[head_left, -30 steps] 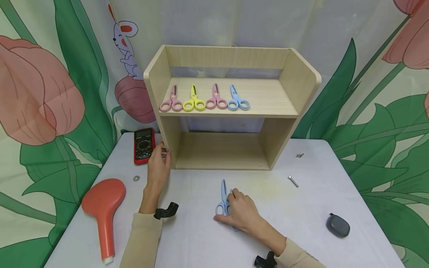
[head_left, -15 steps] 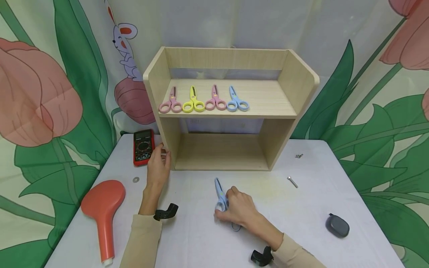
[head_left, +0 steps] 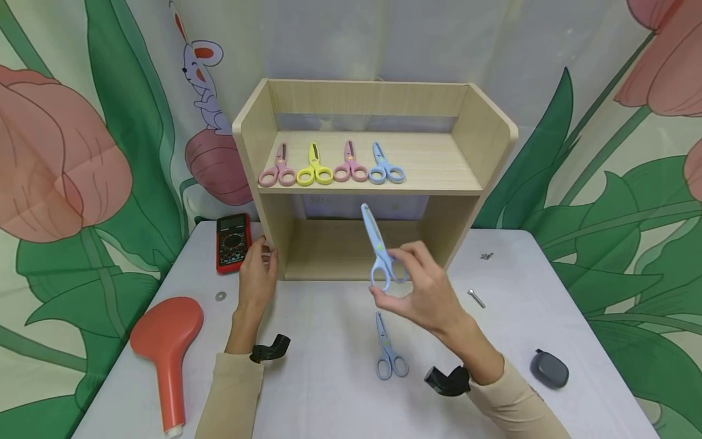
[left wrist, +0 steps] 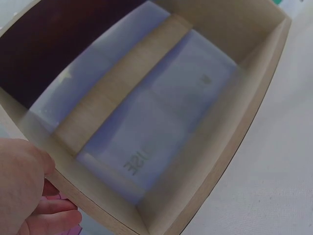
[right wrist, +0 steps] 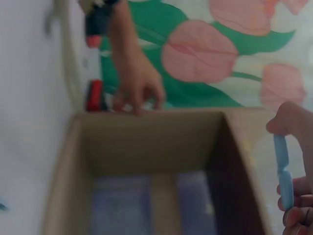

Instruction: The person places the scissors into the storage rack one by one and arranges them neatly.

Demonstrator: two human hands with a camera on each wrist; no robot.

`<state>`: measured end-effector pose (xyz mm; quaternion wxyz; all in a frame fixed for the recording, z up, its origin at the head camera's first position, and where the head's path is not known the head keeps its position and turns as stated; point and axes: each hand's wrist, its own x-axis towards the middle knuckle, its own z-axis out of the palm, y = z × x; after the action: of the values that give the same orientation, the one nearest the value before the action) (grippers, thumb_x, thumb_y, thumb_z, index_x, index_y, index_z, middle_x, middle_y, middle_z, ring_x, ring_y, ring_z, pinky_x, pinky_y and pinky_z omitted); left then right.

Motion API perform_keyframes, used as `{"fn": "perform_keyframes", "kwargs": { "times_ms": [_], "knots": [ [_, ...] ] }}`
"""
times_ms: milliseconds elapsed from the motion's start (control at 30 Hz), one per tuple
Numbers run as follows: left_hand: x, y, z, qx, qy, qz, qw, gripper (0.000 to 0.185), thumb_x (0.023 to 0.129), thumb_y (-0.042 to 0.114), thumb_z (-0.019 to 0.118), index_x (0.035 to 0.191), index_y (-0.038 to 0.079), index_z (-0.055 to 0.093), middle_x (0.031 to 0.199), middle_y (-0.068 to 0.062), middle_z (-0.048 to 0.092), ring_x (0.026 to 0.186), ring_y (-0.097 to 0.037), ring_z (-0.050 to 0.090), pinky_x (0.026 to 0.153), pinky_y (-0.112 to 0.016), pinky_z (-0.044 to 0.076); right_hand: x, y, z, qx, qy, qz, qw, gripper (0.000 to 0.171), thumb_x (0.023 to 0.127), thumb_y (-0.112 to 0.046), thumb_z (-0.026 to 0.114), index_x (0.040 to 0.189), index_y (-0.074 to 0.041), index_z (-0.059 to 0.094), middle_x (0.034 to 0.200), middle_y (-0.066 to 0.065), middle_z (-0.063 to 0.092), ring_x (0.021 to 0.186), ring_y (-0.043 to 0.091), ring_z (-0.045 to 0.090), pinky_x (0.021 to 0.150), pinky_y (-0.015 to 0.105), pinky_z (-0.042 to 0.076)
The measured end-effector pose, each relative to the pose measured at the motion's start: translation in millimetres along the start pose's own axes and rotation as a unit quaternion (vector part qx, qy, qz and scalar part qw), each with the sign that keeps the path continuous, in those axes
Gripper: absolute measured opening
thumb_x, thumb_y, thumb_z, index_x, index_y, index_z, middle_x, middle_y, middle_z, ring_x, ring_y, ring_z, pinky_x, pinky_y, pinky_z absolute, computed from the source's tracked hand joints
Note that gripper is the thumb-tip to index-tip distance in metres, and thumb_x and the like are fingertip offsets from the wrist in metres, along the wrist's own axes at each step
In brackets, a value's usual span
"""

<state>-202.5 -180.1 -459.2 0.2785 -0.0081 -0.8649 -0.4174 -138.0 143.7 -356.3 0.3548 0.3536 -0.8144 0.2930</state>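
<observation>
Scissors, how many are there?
6. Four on the shelf: pink, yellow, pink, blue. One blue pair in the right hand. One on the table.

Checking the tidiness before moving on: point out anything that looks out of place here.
One pair of blue scissors lies alone on the table, away from the four lined up on the shelf. A loose screw and a washer also lie on the table.

Upper shelf (head_left: 433, 160): left half taken by four scissors (head_left: 331, 166) in a row; right half bare, reachable from the front. Lower compartment (head_left: 359, 244): open, its mouth partly crossed by the right hand (head_left: 425, 289) holding blue scissors (head_left: 379, 251). Left hand (head_left: 256, 274) blocks the lower left corner. Centre foreground: grey-blue scissors (head_left: 388, 350) on the table (head_left: 329, 390).
</observation>
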Motion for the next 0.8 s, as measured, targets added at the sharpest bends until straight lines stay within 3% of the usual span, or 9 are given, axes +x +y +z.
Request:
{"fn": "perform_keyframes", "kwargs": {
  "times_ms": [100,233,400,500,700,800],
  "knots": [
    [-0.3,0.6,-0.4,-0.002,-0.001,-0.002,1.0,0.039,0.101,0.015,0.059,0.136,0.001,0.05,0.116,-0.02,0.062,0.098,-0.033,0.07,0.084,-0.047,0.062,26.2,11.4,-19.5,-0.025,0.038,0.014,0.999,0.055,0.07,-0.031,0.082,0.109,0.006,0.068,0.097,0.017,0.058,0.077,0.024,0.058,0.062,0.034,0.052],
    [-0.5,1.2,-0.5,-0.002,-0.005,-0.003,1.0,0.039,0.101,0.015,0.059,0.137,0.002,0.05,0.117,-0.021,0.062,0.099,-0.034,0.07,0.085,-0.048,0.062,57.6,35.0,-37.8,-0.057,0.049,0.087,0.993,0.055,0.071,-0.03,0.082,0.11,0.007,0.07,0.097,0.02,0.056,0.076,0.027,0.053,0.062,0.033,0.043],
    [-1.5,1.1,-0.6,-0.002,-0.01,-0.012,0.9999,0.038,0.102,0.015,0.057,0.136,0.002,0.05,0.117,-0.021,0.062,0.099,-0.034,0.07,0.085,-0.048,0.062,89.8,63.6,-48.3,-0.083,-0.023,0.192,0.978,0.056,0.079,-0.035,0.077,0.115,0.007,0.069,0.105,0.021,0.056,0.086,0.031,0.052,0.069,0.034,0.04],
    [-2.1,0.5,-0.5,-0.003,-0.017,-0.021,0.9996,0.038,0.102,0.016,0.057,0.137,0.002,0.05,0.117,-0.02,0.062,0.1,-0.034,0.07,0.086,-0.048,0.062,102.3,75.0,-51.9,-0.08,-0.076,0.232,0.967,0.059,0.083,-0.038,0.073,0.12,0.007,0.068,0.11,0.021,0.056,0.094,0.032,0.051,0.074,0.037,0.04],
    [-1.8,-0.1,-1.3,0.004,-0.023,-0.026,0.9994,0.04,0.102,0.018,0.058,0.138,0.003,0.048,0.119,-0.019,0.061,0.101,-0.033,0.069,0.088,-0.047,0.061,115.3,87.3,-56.3,-0.063,-0.141,0.277,0.948,0.067,0.085,-0.049,0.075,0.129,0.001,0.065,0.119,0.02,0.057,0.099,0.032,0.048,0.076,0.038,0.037],
    [-0.1,-0.1,-2.2,0.002,-0.019,-0.02,0.9996,0.04,0.102,0.017,0.058,0.137,0.002,0.049,0.118,-0.02,0.062,0.1,-0.034,0.069,0.086,-0.047,0.062,120.1,88.7,-58.0,-0.065,-0.156,0.278,0.945,0.067,0.086,-0.048,0.076,0.131,0.0,0.064,0.12,0.02,0.057,0.098,0.032,0.047,0.078,0.038,0.035]
  ]
}}
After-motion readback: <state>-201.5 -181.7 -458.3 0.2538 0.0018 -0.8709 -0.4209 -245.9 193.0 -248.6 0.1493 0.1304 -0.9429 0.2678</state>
